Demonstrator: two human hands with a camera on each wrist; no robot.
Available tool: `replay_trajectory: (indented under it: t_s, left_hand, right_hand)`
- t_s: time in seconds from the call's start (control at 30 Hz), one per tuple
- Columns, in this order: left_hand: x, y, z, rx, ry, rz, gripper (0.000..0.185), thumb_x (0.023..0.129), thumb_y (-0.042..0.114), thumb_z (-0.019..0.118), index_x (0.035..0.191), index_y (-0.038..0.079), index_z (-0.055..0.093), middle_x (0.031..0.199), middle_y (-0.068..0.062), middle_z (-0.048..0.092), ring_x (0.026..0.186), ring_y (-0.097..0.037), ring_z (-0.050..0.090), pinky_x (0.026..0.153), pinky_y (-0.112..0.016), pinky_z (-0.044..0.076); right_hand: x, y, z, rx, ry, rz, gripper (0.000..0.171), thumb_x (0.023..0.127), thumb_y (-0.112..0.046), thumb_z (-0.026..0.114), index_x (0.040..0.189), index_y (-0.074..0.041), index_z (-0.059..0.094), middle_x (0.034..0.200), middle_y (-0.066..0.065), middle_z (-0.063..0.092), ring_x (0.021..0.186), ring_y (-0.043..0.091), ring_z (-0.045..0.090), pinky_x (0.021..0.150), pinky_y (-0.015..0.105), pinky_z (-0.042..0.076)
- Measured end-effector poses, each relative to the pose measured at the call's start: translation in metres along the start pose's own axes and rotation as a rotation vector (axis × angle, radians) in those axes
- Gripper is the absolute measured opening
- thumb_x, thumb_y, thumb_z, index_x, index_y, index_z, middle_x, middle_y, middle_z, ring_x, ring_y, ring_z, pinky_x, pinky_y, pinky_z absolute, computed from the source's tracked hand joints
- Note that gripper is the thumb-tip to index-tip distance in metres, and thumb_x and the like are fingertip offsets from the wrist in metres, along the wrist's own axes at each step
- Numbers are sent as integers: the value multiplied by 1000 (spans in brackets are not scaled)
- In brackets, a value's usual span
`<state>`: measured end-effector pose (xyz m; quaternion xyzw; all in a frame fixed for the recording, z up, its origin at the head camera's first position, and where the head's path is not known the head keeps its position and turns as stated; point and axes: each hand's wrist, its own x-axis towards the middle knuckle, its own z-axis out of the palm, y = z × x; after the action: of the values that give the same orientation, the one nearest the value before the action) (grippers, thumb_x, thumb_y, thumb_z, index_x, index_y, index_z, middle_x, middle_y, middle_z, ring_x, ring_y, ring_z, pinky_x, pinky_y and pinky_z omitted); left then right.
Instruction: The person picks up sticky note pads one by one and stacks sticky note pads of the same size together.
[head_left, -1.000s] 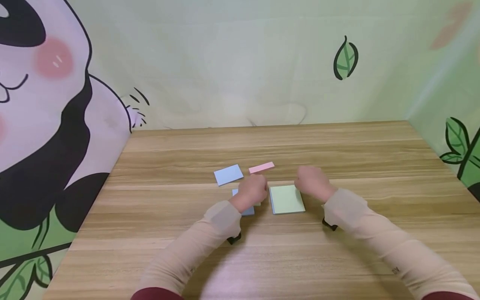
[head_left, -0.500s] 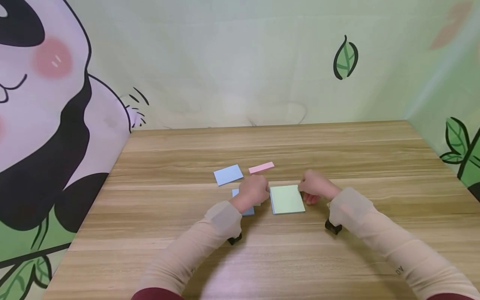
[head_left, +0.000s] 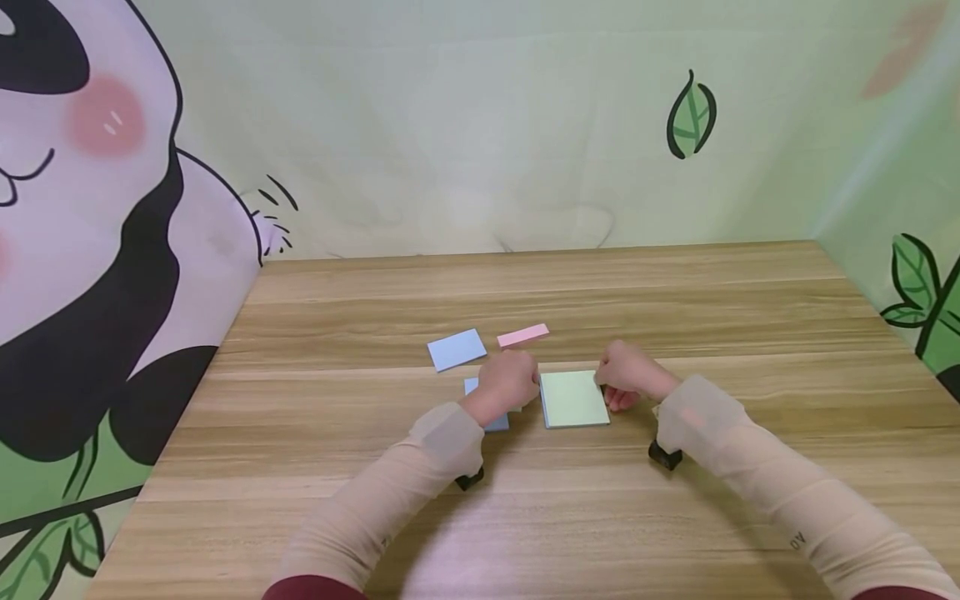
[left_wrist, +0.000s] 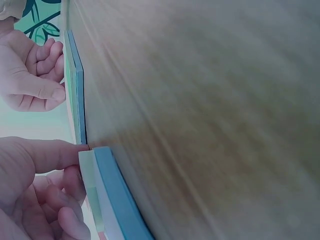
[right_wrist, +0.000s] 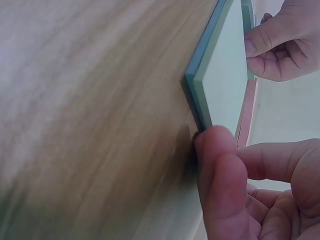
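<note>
A wooden table (head_left: 360, 467) backed by a panda-print backdrop (head_left: 90, 250) carries a scatter of sticky-note pads, seen from the head view. Furthest left lies a loose light-blue square paper note (head_left: 457, 349), flat on the wood and apart from both hands; just right of it, a narrow pink paper strip (head_left: 522, 335) lies flat too.

In front of these, the left hand (head_left: 504, 385) rests over a small blue-backed sticky-note pad with a pale green top (left_wrist: 105, 195), which lies on the table just left of centre. In the left wrist view the fingers are curled in and the thumb (left_wrist: 45, 155) lies extended, its tip touching the pad's upper corner; whether the hand actually grasps the pad or only touches it cannot be told.

Just beside that, at the table's centre, sits the larger pale green square sticky-note pad with a blue base (head_left: 573, 398), flat on the wood. The right hand (head_left: 626, 377) is at its right edge, fingers curled; the right wrist view shows the thumb (right_wrist: 220, 170) pressed against the pad's near corner, touching it rather than wrapping round it. The two hands flank the green pad, one at each side.
</note>
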<state>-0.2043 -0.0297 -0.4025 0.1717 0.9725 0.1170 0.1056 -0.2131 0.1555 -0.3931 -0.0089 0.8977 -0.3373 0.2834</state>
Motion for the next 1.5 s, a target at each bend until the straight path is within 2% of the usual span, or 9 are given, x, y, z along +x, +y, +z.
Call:
replay_trajectory:
  t_s: [0.37, 0.73, 0.87, 0.97, 1.07, 1.17, 1.27, 1.37, 1.5]
  left_hand:
    - [1, 0, 2, 5, 4, -1, 18, 75, 7, 54, 63, 15, 64, 55, 7, 49, 50, -9, 40, 38, -22, 29]
    - [2, 0, 2, 0, 3, -4, 22, 75, 7, 54, 56, 15, 58, 48, 8, 43, 47, -8, 37, 37, -21, 24]
    - [1, 1, 1, -11, -2, -1, 27, 74, 6, 52, 49, 16, 50, 45, 7, 37, 45, -8, 34, 37, -20, 21]
    - [-2, 1, -1, -2, 3, 15, 30, 74, 6, 51, 46, 17, 45, 43, 8, 35, 44, -8, 32, 37, -20, 19]
    - [-6, 3, -3, 12, 19, 36, 31, 75, 8, 51, 47, 17, 42, 44, 8, 33, 44, -8, 31, 37, -21, 20]
    - [-13, 7, -3, 29, 46, 64, 27, 76, 11, 52, 52, 17, 44, 47, 8, 36, 45, -8, 34, 38, -22, 25]
    - [-22, 12, -2, 76, 83, 111, 21, 77, 13, 53, 57, 16, 48, 50, 8, 39, 46, -8, 37, 38, -23, 29]
    - [-32, 18, -1, 144, 114, 175, 17, 77, 14, 54, 60, 15, 50, 51, 6, 38, 46, -8, 36, 35, -25, 29]
    - [-43, 27, 2, 239, 123, 269, 15, 76, 18, 58, 63, 14, 52, 51, 4, 43, 46, -11, 40, 33, -27, 30]
  right_hand:
    - [-1, -2, 2, 7, 7, -4, 15, 83, -3, 45, 70, 1, 52, 48, 5, 51, 40, 12, 51, 42, 23, 45]
    - [1, -1, 1, 10, 7, -5, 16, 83, -3, 44, 70, 2, 52, 48, 4, 51, 39, 12, 51, 42, 23, 46]
    - [-1, -1, -1, -34, 24, -37, 16, 83, -3, 44, 71, 2, 53, 49, 4, 51, 41, 12, 51, 43, 24, 46]
    - [-2, -2, -4, -124, 78, -93, 19, 83, -5, 43, 66, -2, 52, 49, 2, 49, 41, 12, 50, 40, 22, 42]
    - [-1, -4, -6, -223, 165, -177, 28, 82, -6, 44, 54, -10, 42, 45, -3, 38, 39, 8, 39, 39, 19, 30]
    - [1, -7, -6, -279, 223, -280, 33, 81, -7, 46, 51, -13, 35, 45, -5, 30, 41, 7, 29, 42, 19, 23]
    - [5, -7, -5, -295, 245, -394, 27, 81, -9, 49, 54, -12, 44, 48, -5, 35, 44, 8, 31, 44, 20, 25]
    - [7, -10, -3, -321, 239, -457, 18, 81, -11, 53, 63, -10, 56, 54, -2, 45, 48, 9, 38, 46, 21, 31]
    - [10, -17, 1, -353, 198, -457, 13, 81, -9, 54, 73, -5, 63, 64, 3, 55, 55, 11, 44, 51, 22, 36]
